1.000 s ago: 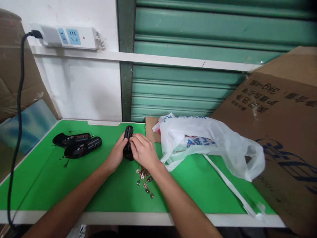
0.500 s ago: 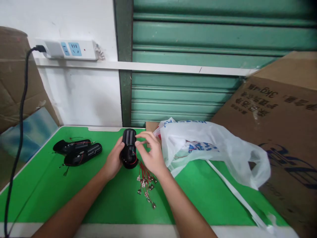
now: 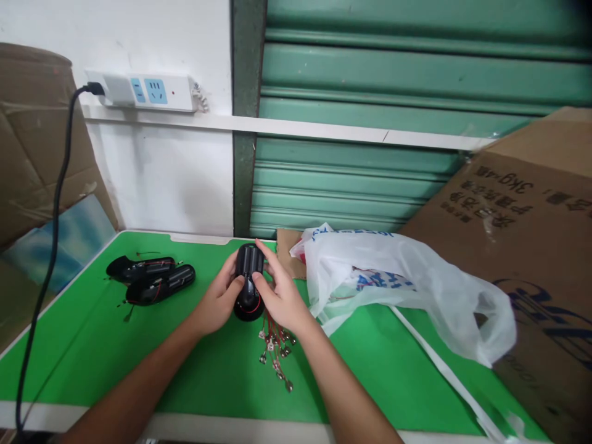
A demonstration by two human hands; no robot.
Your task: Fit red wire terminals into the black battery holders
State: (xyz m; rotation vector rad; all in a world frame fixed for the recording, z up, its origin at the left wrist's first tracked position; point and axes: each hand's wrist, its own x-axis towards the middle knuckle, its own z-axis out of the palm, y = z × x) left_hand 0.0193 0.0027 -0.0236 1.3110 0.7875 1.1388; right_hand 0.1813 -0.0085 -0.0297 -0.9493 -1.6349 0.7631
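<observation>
Between both hands, above the green tabletop, is a black plastic housing [image 3: 250, 262] with a rounded far end and a thin red wire curled in its near part. My left hand [image 3: 221, 297] grips its left side, thumb on the inner face. My right hand [image 3: 280, 295] wraps the right side, its thumb pressing near the middle. Just below the right hand lies a bunch of red wires with small metal parts [image 3: 277, 354]. To the left rest two similar black housings [image 3: 160, 285] with thin wires, one partly overlapping the other.
A white plastic bag [image 3: 416, 277] lies on the right of the green table [image 3: 208, 382], beside a large cardboard box [image 3: 531, 234]. A black cable [image 3: 58, 203] hangs at left from a white power strip [image 3: 139, 91]. Behind stands a green shutter [image 3: 370, 74].
My right hand has closed in on the housing, its thumb now pressing on the inner face beside the left thumb. The whole view has shifted slightly.
</observation>
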